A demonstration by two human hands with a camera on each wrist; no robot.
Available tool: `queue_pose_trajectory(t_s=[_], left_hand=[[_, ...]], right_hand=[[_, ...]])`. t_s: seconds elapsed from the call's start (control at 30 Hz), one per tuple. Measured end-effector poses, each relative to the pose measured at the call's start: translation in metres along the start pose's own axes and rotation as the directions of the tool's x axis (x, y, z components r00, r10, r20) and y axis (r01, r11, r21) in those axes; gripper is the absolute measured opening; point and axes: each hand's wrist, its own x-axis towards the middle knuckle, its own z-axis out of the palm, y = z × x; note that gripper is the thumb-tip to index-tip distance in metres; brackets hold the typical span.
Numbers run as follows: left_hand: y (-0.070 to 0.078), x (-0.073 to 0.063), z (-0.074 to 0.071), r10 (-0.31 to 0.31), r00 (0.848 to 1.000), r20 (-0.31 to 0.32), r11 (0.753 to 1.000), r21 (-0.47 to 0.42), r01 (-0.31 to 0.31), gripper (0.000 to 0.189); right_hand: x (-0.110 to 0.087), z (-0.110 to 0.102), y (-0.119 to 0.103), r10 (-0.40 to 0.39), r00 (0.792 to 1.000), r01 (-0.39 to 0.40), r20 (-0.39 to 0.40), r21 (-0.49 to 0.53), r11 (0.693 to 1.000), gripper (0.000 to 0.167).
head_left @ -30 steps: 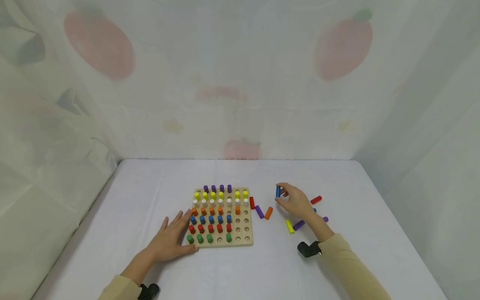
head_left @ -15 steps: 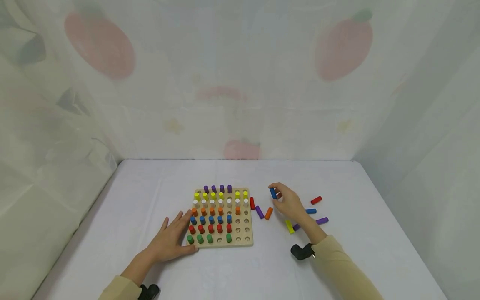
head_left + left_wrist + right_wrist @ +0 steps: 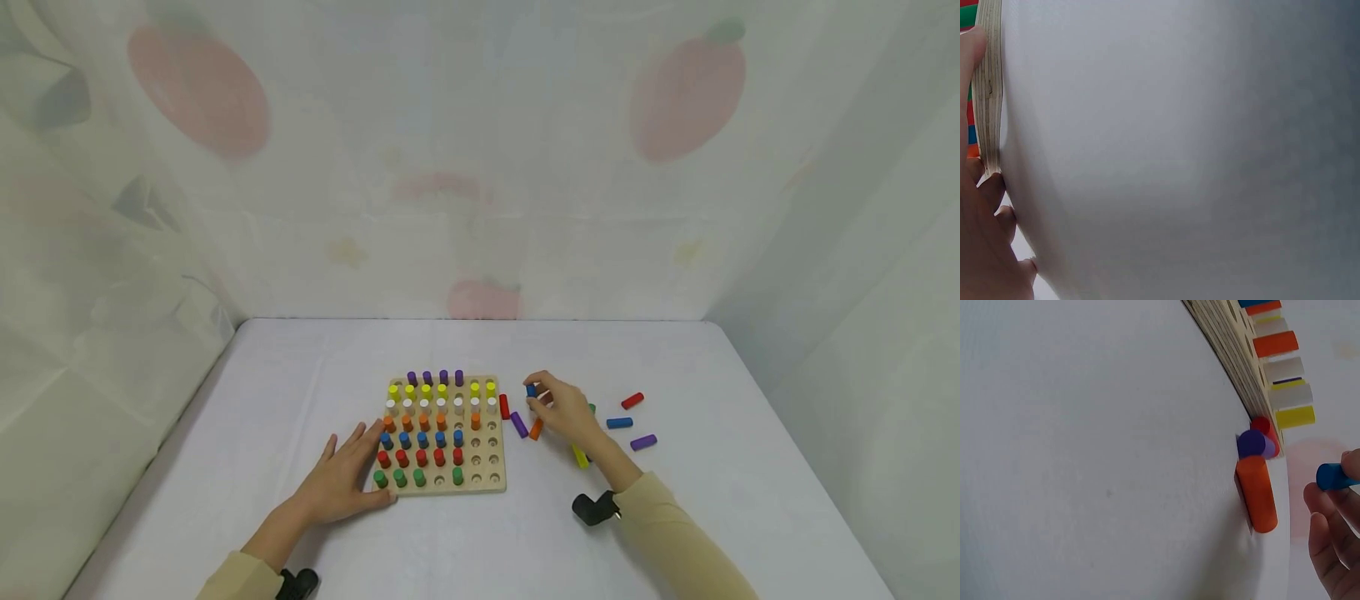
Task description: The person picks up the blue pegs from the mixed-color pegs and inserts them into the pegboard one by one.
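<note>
A wooden pegboard (image 3: 442, 492) stands on the table with rows of purple, yellow, white, orange, blue, red and green pegs. My left hand (image 3: 341, 479) touches its left side with fingers spread, the thumb at the near corner; in the left wrist view the thumb (image 3: 972, 50) lies against the layered wooden edge (image 3: 990, 94). Right of the board, my right hand (image 3: 566, 412) pinches a blue peg (image 3: 1333, 477) between thumb and fingers, above the table. Beneath and beside that hand lie a purple peg (image 3: 519, 424), an orange peg (image 3: 1257, 494) and a red peg (image 3: 504, 407).
Farther right on the white table lie another red peg (image 3: 632, 400), a blue peg (image 3: 619, 423) and a purple peg (image 3: 643, 442). A yellow peg (image 3: 581, 456) and a green peg (image 3: 592, 408) are partly covered by the right arm. A curtain (image 3: 480, 208) hangs behind the table.
My right hand has moved left toward the board with the blue peg, which tilted on the way. Pegs behind the right arm have come into view. My left hand stays in place.
</note>
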Motion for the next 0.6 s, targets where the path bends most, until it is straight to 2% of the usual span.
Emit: queue_pose_trajectory(t_s=[0.33, 0.6], left_hand=[[0.000, 0.000, 0.000, 0.001, 1.000, -0.004, 1.000, 0.005, -0.001, 0.110], [0.001, 0.000, -0.001, -0.002, 1.000, -0.003, 1.000, 0.006, 0.002, 0.110]], right_hand=[[-0.002, 0.009, -0.015, -0.031, 0.997, 0.029, 0.078, 0.019, 0.999, 0.030], [-0.005, 0.015, -0.028, -0.072, 0.993, 0.069, 0.099, 0.025, 0.997, 0.027]])
